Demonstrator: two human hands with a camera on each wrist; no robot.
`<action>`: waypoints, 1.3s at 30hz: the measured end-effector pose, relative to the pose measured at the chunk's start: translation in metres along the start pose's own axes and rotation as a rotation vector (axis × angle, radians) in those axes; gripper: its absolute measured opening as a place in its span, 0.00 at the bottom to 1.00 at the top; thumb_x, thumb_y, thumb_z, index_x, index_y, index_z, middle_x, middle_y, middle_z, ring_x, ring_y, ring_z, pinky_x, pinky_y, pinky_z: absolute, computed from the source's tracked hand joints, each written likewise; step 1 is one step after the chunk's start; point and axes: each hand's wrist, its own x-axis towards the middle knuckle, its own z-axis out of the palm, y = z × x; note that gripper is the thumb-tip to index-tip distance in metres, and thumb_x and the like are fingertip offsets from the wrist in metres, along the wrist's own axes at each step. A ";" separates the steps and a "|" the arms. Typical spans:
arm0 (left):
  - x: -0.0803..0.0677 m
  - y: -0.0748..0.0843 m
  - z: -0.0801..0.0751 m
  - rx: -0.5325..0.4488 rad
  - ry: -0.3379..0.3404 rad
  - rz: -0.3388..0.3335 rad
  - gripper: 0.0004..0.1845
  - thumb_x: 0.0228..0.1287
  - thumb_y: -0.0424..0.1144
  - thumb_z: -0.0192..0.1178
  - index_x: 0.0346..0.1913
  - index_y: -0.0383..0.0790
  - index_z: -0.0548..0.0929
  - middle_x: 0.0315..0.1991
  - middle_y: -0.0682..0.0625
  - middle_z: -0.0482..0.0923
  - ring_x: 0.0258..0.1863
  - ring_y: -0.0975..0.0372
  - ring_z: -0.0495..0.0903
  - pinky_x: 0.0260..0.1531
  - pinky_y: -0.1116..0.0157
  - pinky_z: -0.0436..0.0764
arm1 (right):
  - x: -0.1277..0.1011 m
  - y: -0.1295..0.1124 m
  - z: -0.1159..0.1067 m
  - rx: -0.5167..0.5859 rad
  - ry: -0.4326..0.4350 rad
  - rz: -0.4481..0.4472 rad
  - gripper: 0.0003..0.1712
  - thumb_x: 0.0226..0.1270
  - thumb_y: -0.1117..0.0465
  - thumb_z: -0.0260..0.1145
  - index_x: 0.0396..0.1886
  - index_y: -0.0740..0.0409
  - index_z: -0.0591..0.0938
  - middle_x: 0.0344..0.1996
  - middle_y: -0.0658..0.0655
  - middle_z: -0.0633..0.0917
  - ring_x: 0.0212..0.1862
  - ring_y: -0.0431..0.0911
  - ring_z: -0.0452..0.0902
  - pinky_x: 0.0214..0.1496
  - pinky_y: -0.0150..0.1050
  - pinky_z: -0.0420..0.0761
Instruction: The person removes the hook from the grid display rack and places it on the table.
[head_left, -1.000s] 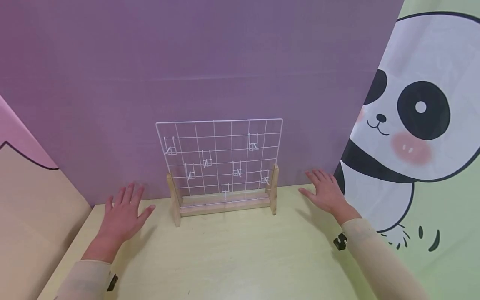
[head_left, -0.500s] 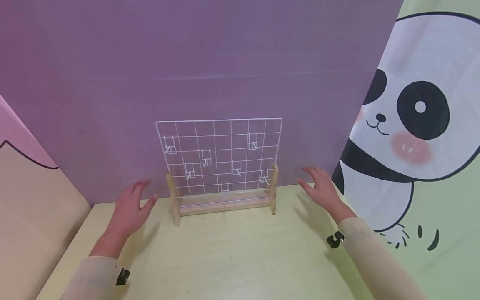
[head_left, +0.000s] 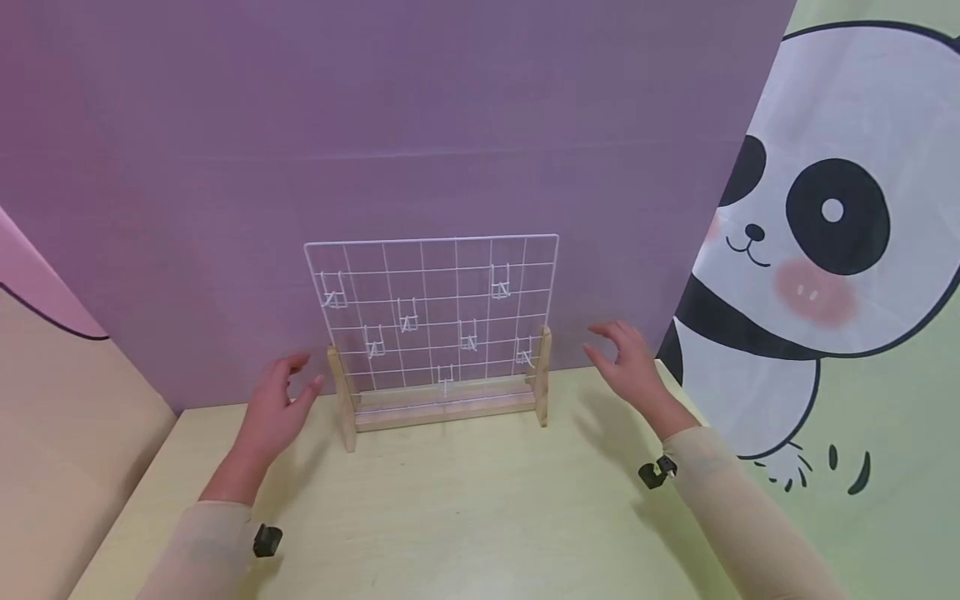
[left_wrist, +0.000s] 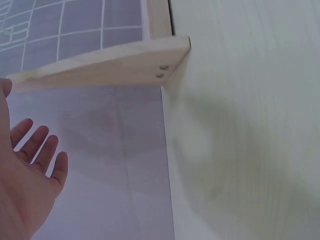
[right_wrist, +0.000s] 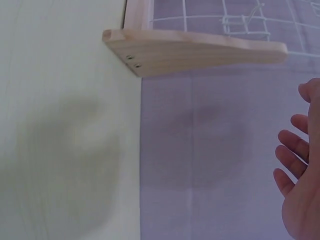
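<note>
A white wire grid rack [head_left: 442, 292] stands upright at the back of the table in a wooden base [head_left: 450, 408]. Several small white wire hooks [head_left: 468, 340] hang on its mesh. My left hand [head_left: 273, 412] hovers to the left of the rack, thumb apart from loosely bent fingers, holding nothing. On the other side my right hand [head_left: 630, 371] is raised with relaxed fingers and holds nothing. In the left wrist view the left wooden upright [left_wrist: 115, 62] is near the hand but apart from it. The right wrist view shows the right wooden upright [right_wrist: 195, 52], also untouched.
The pale wooden table [head_left: 450, 517] spreads out in front of the rack. A purple cloth backdrop [head_left: 450, 108] hangs right behind it. To the right is a panda-printed sheet [head_left: 825, 292], and a beige panel [head_left: 67, 433] borders the left side.
Both hands have moved inward toward the rack's sides. Their fingers, spread flat before, are now more bent, with thumbs apart. The head view has shifted slightly; the rack stands as before.
</note>
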 end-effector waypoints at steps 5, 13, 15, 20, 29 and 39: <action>0.004 0.006 0.005 -0.118 0.006 -0.043 0.30 0.89 0.43 0.57 0.79 0.24 0.67 0.72 0.25 0.70 0.71 0.30 0.70 0.69 0.27 0.71 | 0.004 -0.010 0.000 0.040 0.009 -0.005 0.18 0.77 0.65 0.74 0.60 0.68 0.86 0.54 0.69 0.86 0.60 0.65 0.80 0.66 0.65 0.78; 0.013 0.009 0.014 -0.237 0.031 -0.074 0.28 0.90 0.43 0.55 0.79 0.26 0.69 0.74 0.30 0.72 0.73 0.38 0.73 0.71 0.65 0.75 | 0.008 -0.023 0.003 0.066 -0.001 -0.030 0.16 0.77 0.66 0.74 0.59 0.67 0.86 0.52 0.69 0.87 0.58 0.63 0.80 0.65 0.64 0.79; 0.015 0.009 0.016 -0.266 0.034 -0.085 0.28 0.90 0.43 0.54 0.79 0.27 0.69 0.74 0.31 0.73 0.73 0.40 0.73 0.65 0.76 0.71 | 0.009 -0.026 0.004 0.080 -0.003 -0.045 0.16 0.76 0.66 0.75 0.58 0.67 0.86 0.51 0.67 0.87 0.58 0.63 0.81 0.65 0.63 0.80; 0.020 0.012 0.020 -0.302 0.031 -0.133 0.29 0.91 0.46 0.51 0.81 0.30 0.69 0.76 0.33 0.73 0.76 0.42 0.71 0.73 0.68 0.72 | 0.010 -0.032 0.007 0.119 -0.010 -0.076 0.16 0.75 0.68 0.76 0.57 0.70 0.86 0.50 0.68 0.86 0.57 0.63 0.81 0.64 0.63 0.80; 0.025 0.015 0.026 -0.393 0.033 -0.207 0.30 0.92 0.48 0.50 0.84 0.35 0.66 0.81 0.36 0.69 0.80 0.45 0.68 0.80 0.50 0.69 | 0.010 -0.045 0.010 0.164 -0.063 -0.102 0.16 0.75 0.68 0.75 0.58 0.70 0.86 0.52 0.67 0.86 0.56 0.66 0.81 0.60 0.65 0.82; 0.027 0.019 0.029 -0.519 0.081 -0.209 0.30 0.90 0.49 0.54 0.83 0.37 0.70 0.80 0.39 0.72 0.75 0.59 0.70 0.65 0.82 0.70 | 0.007 -0.059 0.014 0.156 -0.119 -0.108 0.15 0.76 0.66 0.75 0.58 0.67 0.86 0.51 0.66 0.86 0.54 0.62 0.83 0.56 0.63 0.86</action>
